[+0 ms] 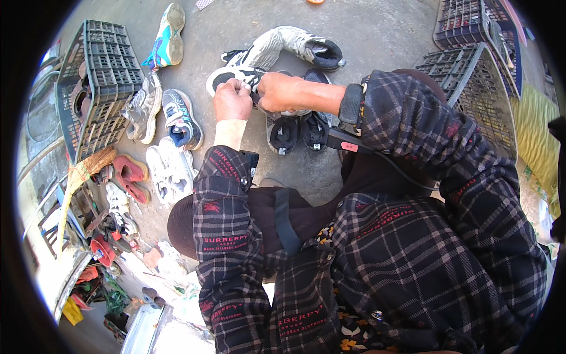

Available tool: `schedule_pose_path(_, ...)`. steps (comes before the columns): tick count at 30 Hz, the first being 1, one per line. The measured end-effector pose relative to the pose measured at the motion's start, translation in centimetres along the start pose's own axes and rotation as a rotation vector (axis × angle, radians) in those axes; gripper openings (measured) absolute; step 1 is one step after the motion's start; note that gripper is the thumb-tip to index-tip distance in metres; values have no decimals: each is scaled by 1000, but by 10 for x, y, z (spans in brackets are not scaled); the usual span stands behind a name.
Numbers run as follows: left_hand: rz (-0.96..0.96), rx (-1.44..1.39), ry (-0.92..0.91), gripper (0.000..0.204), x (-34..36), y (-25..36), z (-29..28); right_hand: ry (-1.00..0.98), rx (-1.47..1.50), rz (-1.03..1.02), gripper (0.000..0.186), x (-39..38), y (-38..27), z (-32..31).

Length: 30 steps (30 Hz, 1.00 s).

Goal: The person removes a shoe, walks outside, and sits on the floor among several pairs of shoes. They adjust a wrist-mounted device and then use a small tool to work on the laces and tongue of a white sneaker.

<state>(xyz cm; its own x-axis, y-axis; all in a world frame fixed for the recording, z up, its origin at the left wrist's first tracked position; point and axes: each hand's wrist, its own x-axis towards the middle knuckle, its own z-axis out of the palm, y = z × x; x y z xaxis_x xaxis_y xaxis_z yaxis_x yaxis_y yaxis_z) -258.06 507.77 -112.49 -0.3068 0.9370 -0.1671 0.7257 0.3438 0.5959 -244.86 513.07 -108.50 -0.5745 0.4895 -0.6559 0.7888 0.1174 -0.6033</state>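
Note:
A black-and-white shoe [217, 78] is between my two hands, with its white rounded edge showing on the left. My left hand [232, 102] is closed at its near side, thumb and forefinger pinched together. From the right, my right hand [282, 92] reaches in with its fingers curled against the same shoe; most of the shoe is hidden behind the hands. Just beyond lie white-and-grey sneakers [264, 49], one with a dark opening [325, 53]. A pair of dark shoes [283, 134] stands close below my right hand, openings facing up.
On the left, a dark plastic crate [109, 65] stands beside a blue-and-white shoe [171, 36], a grey sneaker [147, 106], a blue-grey sneaker [181, 120], white shoes [171, 168] and red shoes [131, 171]. A straw broom [94, 162] lies there. More crates [471, 79] and a yellow sack [536, 135] are at right.

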Motion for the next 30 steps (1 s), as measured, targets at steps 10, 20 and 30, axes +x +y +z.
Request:
schedule_pose_path(10, -324, -553, -227, 13, 7, -13, 0, 20, -627, -118, 22, -14, 7, -65)
schedule_pose_path(20, -284, -831, -356, 9, -1, -4, -15, 65, -567, 221, 21, 26, 35, -54)
schedule_pose_path(30, -317, -754, -380, 12, 0, -6, -17, 334, -494, -205, 26, 27, 19, -37)
